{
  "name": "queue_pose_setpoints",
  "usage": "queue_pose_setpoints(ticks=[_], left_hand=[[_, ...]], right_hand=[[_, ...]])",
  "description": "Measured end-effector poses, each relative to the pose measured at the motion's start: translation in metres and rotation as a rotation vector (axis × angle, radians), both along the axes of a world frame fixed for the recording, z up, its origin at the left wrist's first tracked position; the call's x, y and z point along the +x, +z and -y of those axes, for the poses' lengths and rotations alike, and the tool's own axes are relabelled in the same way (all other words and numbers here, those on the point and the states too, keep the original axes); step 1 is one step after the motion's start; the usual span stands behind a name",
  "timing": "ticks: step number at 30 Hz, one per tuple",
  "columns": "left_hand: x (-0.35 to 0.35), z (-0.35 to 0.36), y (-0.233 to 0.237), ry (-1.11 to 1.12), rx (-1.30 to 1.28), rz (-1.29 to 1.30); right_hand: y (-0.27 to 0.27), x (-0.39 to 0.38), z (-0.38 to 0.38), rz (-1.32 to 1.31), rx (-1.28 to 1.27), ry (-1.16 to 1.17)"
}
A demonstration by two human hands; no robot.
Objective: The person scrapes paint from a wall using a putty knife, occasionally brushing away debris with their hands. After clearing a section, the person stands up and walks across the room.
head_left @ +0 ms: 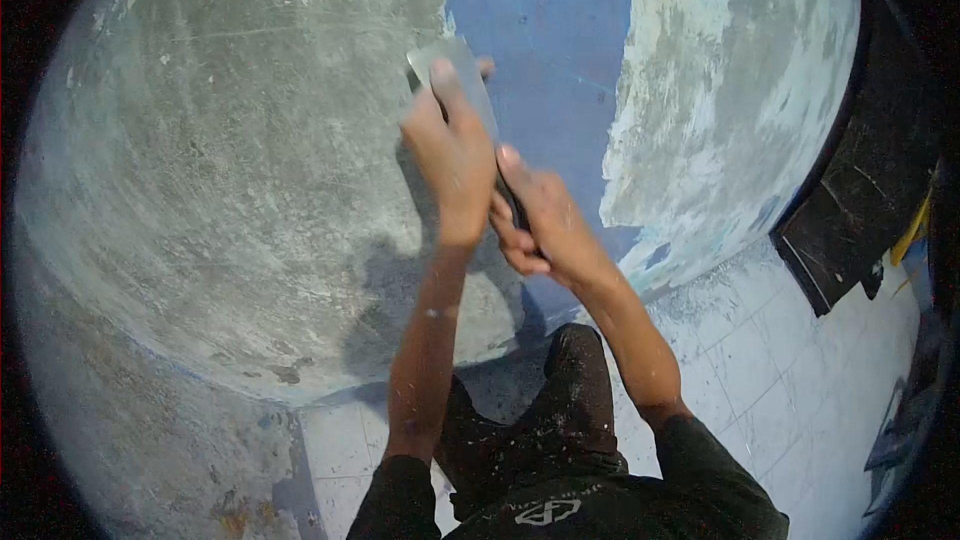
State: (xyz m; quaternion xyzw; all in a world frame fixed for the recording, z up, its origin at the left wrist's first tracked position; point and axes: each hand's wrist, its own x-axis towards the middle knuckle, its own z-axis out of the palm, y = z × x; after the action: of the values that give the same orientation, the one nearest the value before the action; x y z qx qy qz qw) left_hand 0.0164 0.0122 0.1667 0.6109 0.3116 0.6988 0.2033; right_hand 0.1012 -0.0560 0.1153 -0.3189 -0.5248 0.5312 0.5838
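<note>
A scraper (464,58) with a wide, pale metal blade is held against the wall, its blade up near the left edge of a strip of blue paint (550,50). My left hand (455,165) grips the blade, thumb laid along its face and a fingertip showing past its right edge. Lower down, my right hand (555,225) is closed around the dark handle (513,205). Both hands are slightly blurred. The exact contact between the blade's edge and the wall is hard to make out.
Bare grey wall (250,140) spreads to the left of the blue strip. Right of it, the surface is patchy with whitish paint remnants (680,60). White floor tiles (760,360) carry scattered flakes. A dark panel-like object (850,210) stands at the right, near something yellow (912,230).
</note>
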Motion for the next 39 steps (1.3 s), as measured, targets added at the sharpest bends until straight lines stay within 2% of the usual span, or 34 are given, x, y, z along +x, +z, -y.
queue_pose_setpoints(ticks=[3, 4, 6, 7, 8, 11, 15, 16, 18, 20, 23, 24, 27, 28, 31, 35, 39], left_hand=[[-0.006, 0.004, 0.005, -0.021, -0.057, -0.062], [-0.005, 0.0, -0.014, -0.02, -0.005, -0.015], [-0.004, 0.005, -0.03, -0.003, -0.083, 0.038], [-0.004, 0.003, -0.031, -0.001, -0.118, 0.057], [-0.007, -0.002, -0.02, 0.004, -0.048, -0.019], [-0.007, 0.005, 0.023, -0.012, -0.099, -0.019], [-0.007, 0.001, -0.034, -0.012, -0.07, -0.02], [-0.004, 0.004, -0.032, -0.015, -0.122, 0.024], [-0.003, -0.003, -0.015, 0.013, 0.004, -0.021], [0.001, -0.008, 0.013, 0.006, 0.102, -0.024], [0.0, -0.009, -0.002, -0.011, 0.141, -0.011], [-0.004, -0.005, -0.024, 0.018, 0.054, -0.037], [-0.004, -0.005, -0.046, 0.031, -0.013, 0.036], [-0.006, -0.005, -0.033, 0.014, -0.01, -0.033], [-0.01, 0.004, -0.008, -0.062, -0.108, -0.012], [-0.007, 0.009, -0.033, -0.037, -0.092, -0.007], [-0.002, 0.005, -0.01, -0.01, -0.073, -0.01]], right_hand=[[0.011, 0.0, 0.009, -0.013, -0.049, 0.025], [0.002, 0.0, 0.009, 0.005, -0.088, 0.044], [-0.024, 0.003, 0.01, 0.047, -0.163, 0.081], [-0.017, 0.002, 0.005, 0.045, -0.118, 0.062], [-0.006, 0.003, 0.002, 0.041, -0.092, 0.041], [0.015, 0.004, 0.003, -0.017, -0.074, 0.067], [-0.012, 0.005, 0.011, 0.006, -0.146, 0.08], [-0.014, 0.005, 0.008, 0.014, -0.133, 0.08], [-0.01, 0.004, 0.006, -0.018, -0.105, 0.062], [0.018, 0.001, 0.003, -0.077, -0.057, 0.039], [0.009, 0.004, 0.01, -0.046, -0.12, 0.042], [0.0, 0.003, 0.019, -0.038, -0.241, 0.062], [-0.025, 0.004, 0.011, 0.005, -0.215, 0.101], [-0.008, 0.002, 0.014, -0.015, -0.217, 0.053], [0.006, 0.004, 0.019, -0.088, -0.198, 0.147], [-0.013, 0.006, 0.019, -0.064, -0.212, 0.139], [0.001, 0.007, 0.016, -0.044, -0.198, 0.114]])
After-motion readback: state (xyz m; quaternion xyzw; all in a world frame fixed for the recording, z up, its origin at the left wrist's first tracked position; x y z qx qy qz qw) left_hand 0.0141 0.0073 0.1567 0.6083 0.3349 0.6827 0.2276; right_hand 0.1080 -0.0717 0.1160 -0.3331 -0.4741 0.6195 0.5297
